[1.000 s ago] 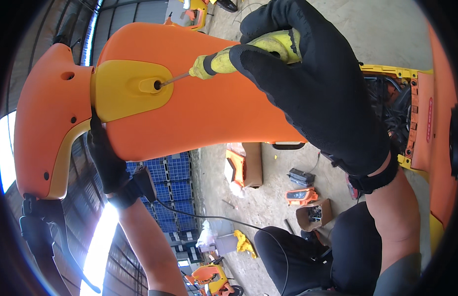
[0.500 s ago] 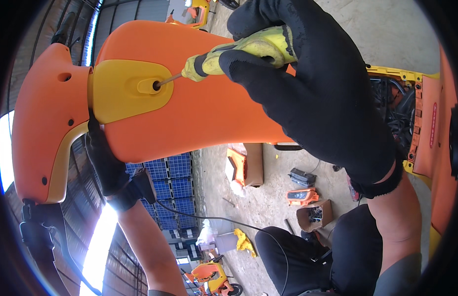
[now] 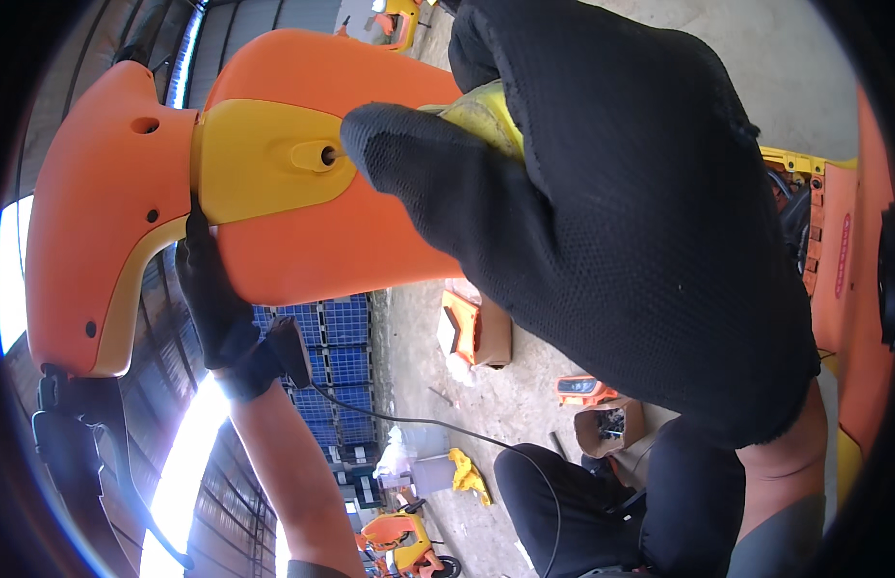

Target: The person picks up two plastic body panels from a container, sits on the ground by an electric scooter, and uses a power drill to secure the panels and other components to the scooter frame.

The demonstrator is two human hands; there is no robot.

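My right hand (image 3: 611, 222), in a black glove, is closed round a yellow-handled screwdriver (image 3: 472, 120); its shaft runs into the recessed hole (image 3: 327, 156) of a yellow panel (image 3: 255, 164) on the orange scooter body (image 3: 317, 255). The thumb hides much of the tool. My gloved left hand (image 3: 211, 294) grips the body's edge beside the orange handlebar cover (image 3: 86, 212), fingers partly tucked into the seam. A dark device (image 3: 289, 352) with a cable is at that wrist.
At right stands an orange panel (image 3: 847, 289) with exposed inner parts. On the concrete floor (image 3: 438, 366) are cardboard boxes (image 3: 496, 337), orange parts (image 3: 582, 390) and a yellow piece (image 3: 467, 474). Stacked blue crates (image 3: 337, 323) are beyond my left arm, another scooter (image 3: 399, 539) below.
My right hand has come forward and left along the screwdriver, now looming larger and covering most of it. The scooter body sits slightly higher in view. My left hand keeps its place on it.
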